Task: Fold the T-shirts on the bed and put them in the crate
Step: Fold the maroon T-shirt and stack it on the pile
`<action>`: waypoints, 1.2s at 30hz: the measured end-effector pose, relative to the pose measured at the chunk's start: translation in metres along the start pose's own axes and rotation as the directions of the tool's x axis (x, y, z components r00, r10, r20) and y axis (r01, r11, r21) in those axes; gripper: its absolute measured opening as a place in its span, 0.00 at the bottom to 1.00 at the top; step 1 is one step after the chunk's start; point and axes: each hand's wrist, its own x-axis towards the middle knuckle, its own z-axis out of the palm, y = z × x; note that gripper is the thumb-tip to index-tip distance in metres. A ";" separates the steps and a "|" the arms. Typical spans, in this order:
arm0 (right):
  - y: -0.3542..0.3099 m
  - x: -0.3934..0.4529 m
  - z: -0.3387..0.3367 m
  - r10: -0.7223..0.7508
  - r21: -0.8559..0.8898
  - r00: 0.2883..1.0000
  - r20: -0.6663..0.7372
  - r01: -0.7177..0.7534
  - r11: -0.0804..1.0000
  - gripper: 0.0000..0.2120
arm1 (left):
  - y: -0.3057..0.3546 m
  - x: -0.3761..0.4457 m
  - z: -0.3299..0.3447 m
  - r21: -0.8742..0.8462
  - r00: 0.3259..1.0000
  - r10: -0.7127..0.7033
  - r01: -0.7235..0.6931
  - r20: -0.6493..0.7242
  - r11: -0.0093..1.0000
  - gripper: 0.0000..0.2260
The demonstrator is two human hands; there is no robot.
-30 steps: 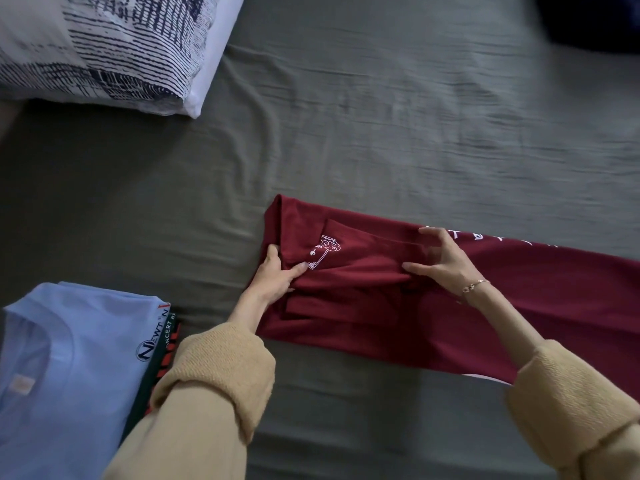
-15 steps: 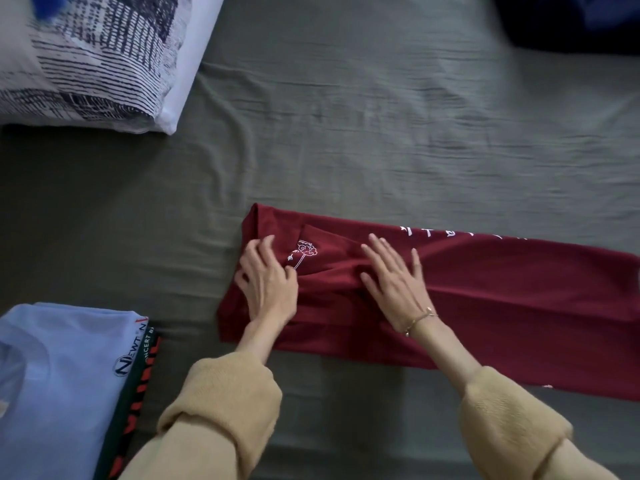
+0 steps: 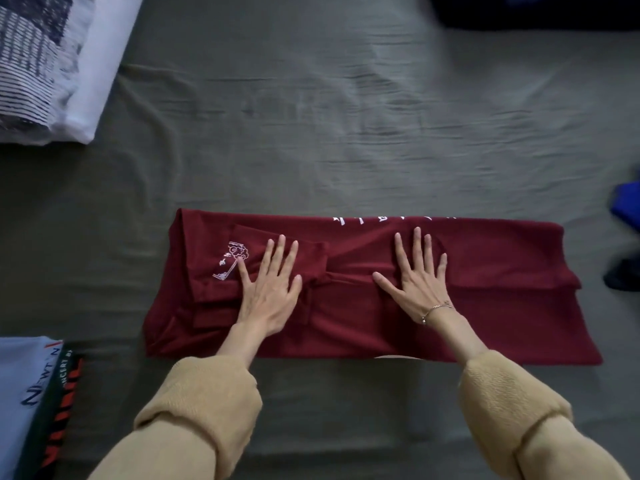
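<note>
Now you are pressing both palms flat on the maroon T-shirt [image 3: 485, 306], which is lying folded into a long band across the grey bedsheet [image 3: 311, 133]. Your left hand [image 3: 272, 287] is resting with straight, spread fingers on the tucked-in sleeve toward the band's left end, its thumb touching the small white rose print [image 3: 231, 260]. Your right hand [image 3: 417, 277] is lying just as flat and spread at the band's middle, a thin bracelet [image 3: 437, 309] circling its wrist. Neither hand is gripping cloth; both are simply bearing down on it. Tan sleeves [image 3: 204, 403] are covering both your forearms. A line of white lettering [image 3: 367, 220] is running along the shirt's far edge. At the near left corner, a folded light-blue T-shirt [image 3: 20, 393] is sitting on top of a dark one with orange lettering [image 3: 59, 424]. A striped pillow [image 3: 45, 64] is occupying the far left corner. Blue fabric [image 3: 628, 206] is peeking in at the right edge, with something dark, too dim to identify, just below it.
</note>
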 end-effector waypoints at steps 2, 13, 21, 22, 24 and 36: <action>0.013 -0.002 -0.003 0.039 -0.007 0.999 0.013 -0.039 0.999 0.46 | 0.004 0.001 -0.002 -0.003 0.998 -0.057 0.057 -0.035 0.998 0.29; 0.112 -0.016 -0.020 0.111 0.008 0.993 -0.033 -0.111 0.994 0.41 | 0.110 0.019 0.013 0.036 0.992 0.048 -0.044 -0.119 0.998 0.32; 0.164 -0.018 -0.020 0.094 0.019 0.995 -0.015 -0.094 0.995 0.39 | 0.139 0.022 0.036 0.101 0.996 0.017 -0.026 0.093 0.995 0.34; 0.164 -0.018 -0.018 0.114 0.035 0.993 -0.039 -0.112 0.993 0.40 | 0.139 0.023 0.034 0.107 0.994 0.016 -0.027 0.105 0.994 0.35; 0.167 -0.020 -0.016 0.197 0.089 0.974 -0.112 -0.188 0.978 0.40 | 0.139 0.025 0.030 0.116 0.993 0.004 -0.018 0.120 0.993 0.36; 0.183 -0.031 -0.035 0.772 0.476 0.588 -0.242 -0.621 0.623 0.24 | 0.140 0.014 0.043 0.105 0.999 0.053 -0.054 0.009 0.993 0.37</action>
